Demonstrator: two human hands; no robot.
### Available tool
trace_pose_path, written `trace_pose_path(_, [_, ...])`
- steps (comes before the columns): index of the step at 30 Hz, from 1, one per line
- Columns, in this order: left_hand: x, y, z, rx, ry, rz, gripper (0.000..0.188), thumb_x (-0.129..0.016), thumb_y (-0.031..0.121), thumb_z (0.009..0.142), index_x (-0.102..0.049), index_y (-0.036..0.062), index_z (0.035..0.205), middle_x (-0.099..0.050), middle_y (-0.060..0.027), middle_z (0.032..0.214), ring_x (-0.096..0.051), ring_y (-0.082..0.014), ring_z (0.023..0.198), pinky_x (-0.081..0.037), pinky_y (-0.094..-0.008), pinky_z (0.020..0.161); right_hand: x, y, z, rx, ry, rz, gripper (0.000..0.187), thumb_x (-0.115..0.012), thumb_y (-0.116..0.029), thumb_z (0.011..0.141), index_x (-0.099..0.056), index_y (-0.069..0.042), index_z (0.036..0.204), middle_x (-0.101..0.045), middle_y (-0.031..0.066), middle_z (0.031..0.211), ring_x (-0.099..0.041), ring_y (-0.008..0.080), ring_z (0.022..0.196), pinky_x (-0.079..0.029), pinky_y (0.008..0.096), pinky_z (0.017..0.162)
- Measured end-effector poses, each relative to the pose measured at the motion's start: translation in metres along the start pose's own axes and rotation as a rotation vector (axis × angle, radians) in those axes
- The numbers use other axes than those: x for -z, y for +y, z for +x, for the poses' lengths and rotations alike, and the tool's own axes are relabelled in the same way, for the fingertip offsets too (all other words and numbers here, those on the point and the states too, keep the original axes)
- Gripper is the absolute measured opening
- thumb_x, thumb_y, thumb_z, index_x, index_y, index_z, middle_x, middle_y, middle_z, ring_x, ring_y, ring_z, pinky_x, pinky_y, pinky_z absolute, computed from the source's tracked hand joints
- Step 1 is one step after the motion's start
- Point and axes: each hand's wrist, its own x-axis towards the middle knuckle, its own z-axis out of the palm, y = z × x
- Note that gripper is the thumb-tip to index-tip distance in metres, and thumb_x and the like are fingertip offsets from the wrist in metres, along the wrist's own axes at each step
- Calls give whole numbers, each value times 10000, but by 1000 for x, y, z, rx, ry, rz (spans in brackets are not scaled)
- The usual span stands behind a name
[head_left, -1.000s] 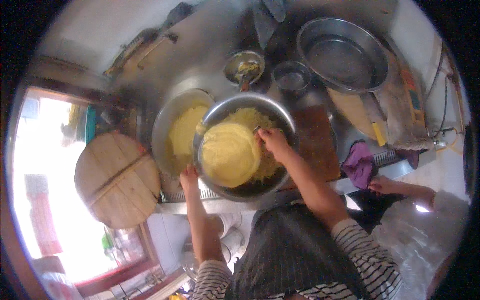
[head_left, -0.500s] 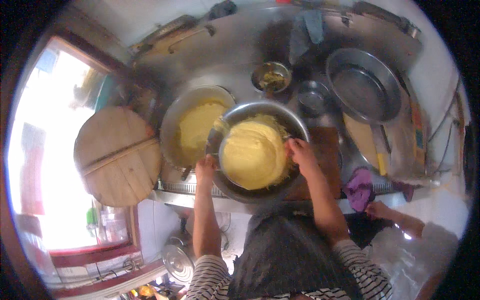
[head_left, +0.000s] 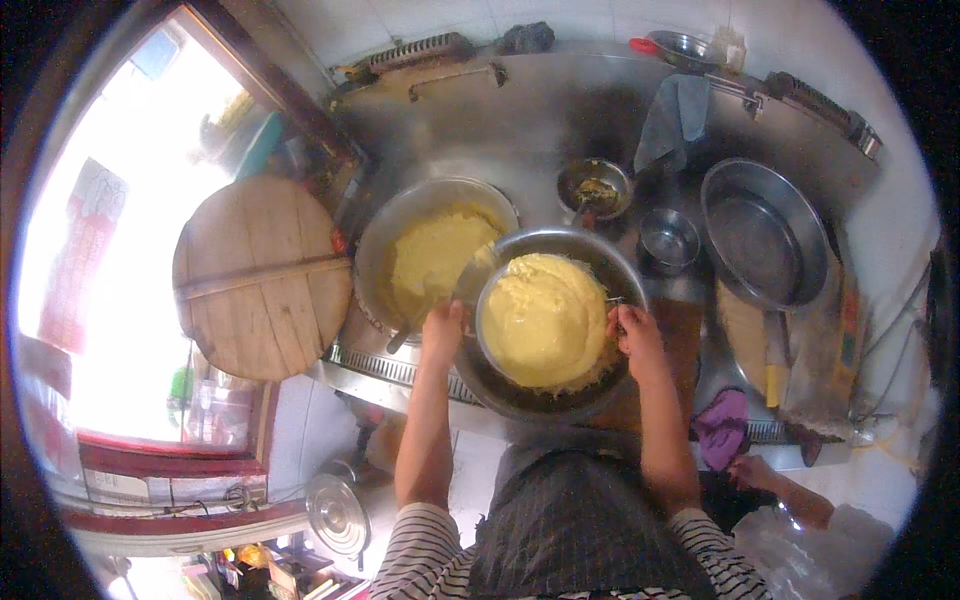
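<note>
My left hand (head_left: 444,334) and my right hand (head_left: 637,331) are closed at opposite sides of a round pot, whose rim shows around a mound of soft yellow dough or batter (head_left: 541,322). A thin metal handle shows by my right fingers; what my left fingers close on is mostly hidden. The pot sits within or just above a wide metal basin (head_left: 553,408) with yellow smears on its inner wall. Left of the basin is a large pan (head_left: 372,247) holding more yellow mixture (head_left: 440,250), with a dark handle sticking out near my left hand.
A round wooden lid (head_left: 262,320) stands at the left by the window. Behind the basin are two small metal bowls (head_left: 594,186) (head_left: 669,240). To the right lie a large empty basin (head_left: 762,235) and a yellow-handled tool (head_left: 777,370). Another person's hand (head_left: 755,471) is near a purple cloth (head_left: 721,428).
The whole view has shifted, so the counter sits farther right and lower. Both hands keep their grip on the pot. The yellow mass shows a lumpier top edge.
</note>
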Motion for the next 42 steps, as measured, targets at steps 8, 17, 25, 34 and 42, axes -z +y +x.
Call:
trace_pose_path(8, [-5,-25,5,-20,5,136,363,-452,311,826,-601,-6,732,-560,-88,612,-529,-196,591,-402,-329,576,1,20,17,4,32,-133,254,-484,-273,860,-573,-48,785,-562,11,637,-469,111,547,-357,249,538])
trace_pose_path(17, [-8,-52,15,-23,11,33,269,-482,243,850,-589,11,765,-562,-48,650,-489,-141,557,-395,-287,536,6,34,21,-11,37,-161,268,-475,-280,861,-579,-55,762,-565,18,622,-366,91,439,-278,248,411])
trace_pose_path(25, [-11,-20,-9,0,72,69,363,-456,305,817,-566,-6,665,-529,-83,571,-492,-174,550,-384,-331,540,8,21,11,-9,-38,-115,253,-477,-290,869,-565,-66,793,-540,-9,644,-421,83,512,-307,231,438])
trace_pose_path(34, [-12,-14,-13,23,104,-55,290,-506,230,844,-585,-5,695,-556,-40,606,-454,-115,537,-369,-270,541,7,11,9,-21,-51,-54,265,-481,-311,869,-545,-67,787,-497,-6,615,-374,64,465,-247,182,376])
trace_pose_path(42, [-12,-10,-9,101,58,135,408,-487,329,824,-585,-36,976,-621,-187,861,-599,-271,839,-438,-350,753,13,9,14,-50,-63,-38,229,-500,-293,861,-530,-80,781,-484,-9,588,-348,44,442,-219,170,353])
